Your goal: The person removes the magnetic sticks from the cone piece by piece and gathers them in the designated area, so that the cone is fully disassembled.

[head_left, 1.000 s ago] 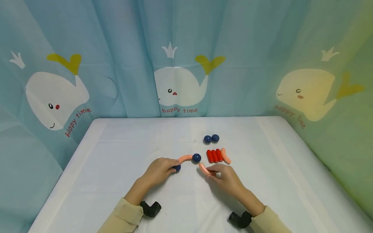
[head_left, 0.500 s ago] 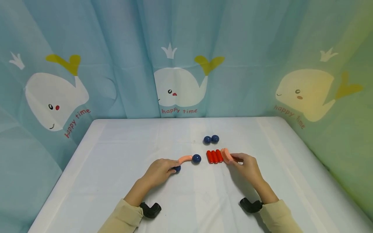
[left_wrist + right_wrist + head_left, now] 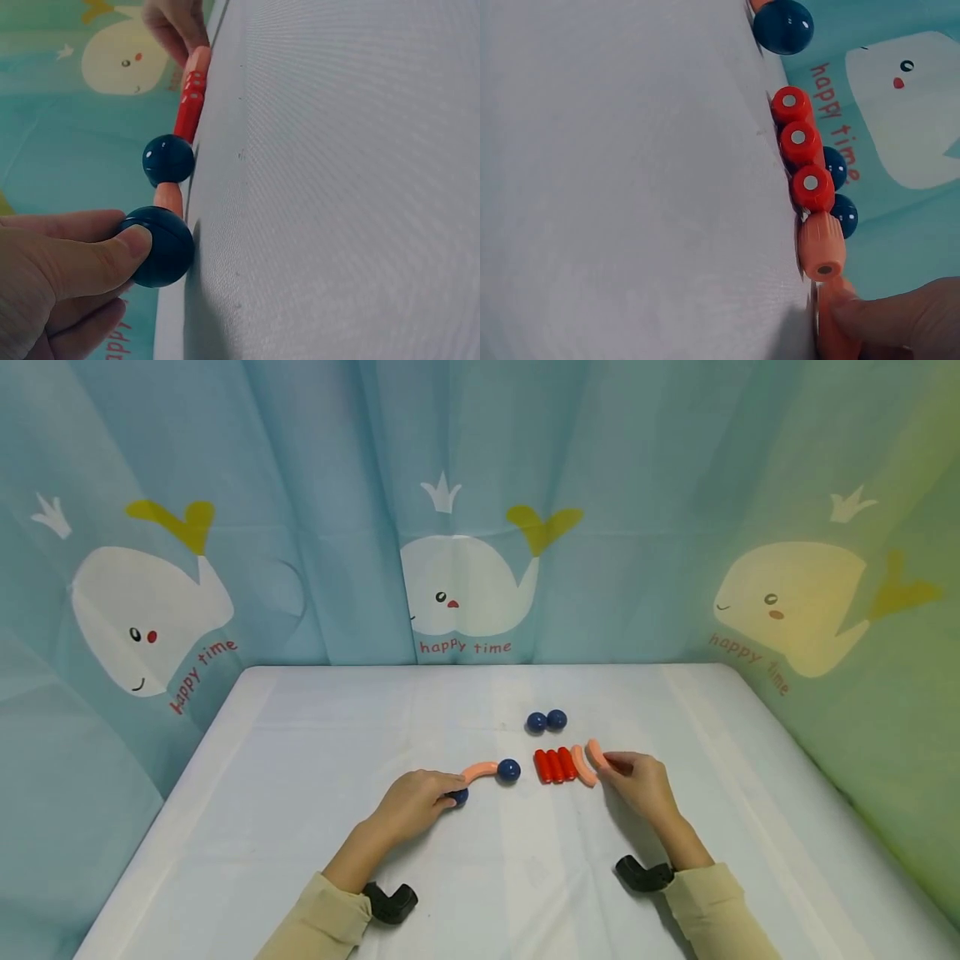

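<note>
My left hand (image 3: 411, 803) pinches a dark blue ball (image 3: 165, 251) between thumb and fingers. A curved orange rod (image 3: 480, 769) runs from this ball to a second blue ball (image 3: 508, 771), partly behind the fingers. At the right, my right hand (image 3: 642, 787) holds another curved orange rod (image 3: 596, 753) by its near end. Just left of it lies a further curved orange rod (image 3: 583, 767), beside a row of three straight red rods (image 3: 555, 766). Pale discs show on the red rods' ends in the right wrist view.
Two more blue balls (image 3: 547, 721) sit together behind the red rods. All stands on a white-covered table (image 3: 337, 718). A blue-green curtain (image 3: 330, 510) with whale prints hangs behind and at both sides. Each wrist wears a black mount (image 3: 392, 903).
My right hand has carried its curved orange rod rightward from the middle, past the red rods, to the right of the other curved rod. The left hand stays on its ball.
</note>
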Motion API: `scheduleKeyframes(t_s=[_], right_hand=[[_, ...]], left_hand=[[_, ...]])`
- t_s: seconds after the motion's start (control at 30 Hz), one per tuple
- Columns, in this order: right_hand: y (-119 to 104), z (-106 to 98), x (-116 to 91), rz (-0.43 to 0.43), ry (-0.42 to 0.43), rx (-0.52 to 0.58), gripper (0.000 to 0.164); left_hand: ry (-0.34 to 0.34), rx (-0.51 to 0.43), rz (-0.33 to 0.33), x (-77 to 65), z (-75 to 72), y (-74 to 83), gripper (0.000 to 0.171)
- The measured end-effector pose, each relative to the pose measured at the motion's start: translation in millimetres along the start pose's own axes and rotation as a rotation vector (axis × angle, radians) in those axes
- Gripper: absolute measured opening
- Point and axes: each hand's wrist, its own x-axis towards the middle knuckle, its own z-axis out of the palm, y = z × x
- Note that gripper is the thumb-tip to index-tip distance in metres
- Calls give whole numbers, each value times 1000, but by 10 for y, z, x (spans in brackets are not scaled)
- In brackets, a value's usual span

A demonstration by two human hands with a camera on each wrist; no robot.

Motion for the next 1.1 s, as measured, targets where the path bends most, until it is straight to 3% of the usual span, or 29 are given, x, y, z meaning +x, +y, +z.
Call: scheduleKeyframes(t_s=[0.33,0.63,0.77,0.93,1.1], right_hand=[[-6,36,-8,-14,-4,-15,24],[-90,34,-42,45,-47,10,26],[-119,16,-61,51,-5,16,28],[-266,0,-108,2,72,74,25],[-509,66,-182,-77,57,153,19]], left_hand=[[1,-11,7,-12,11,-13,31],[9,-7,8,-13,6,-14,31],[11,6,15,-7,5,-4,30],[-12,16,20,-4,-4,33,30],[-25,44,67,-2,-2,96,26]])
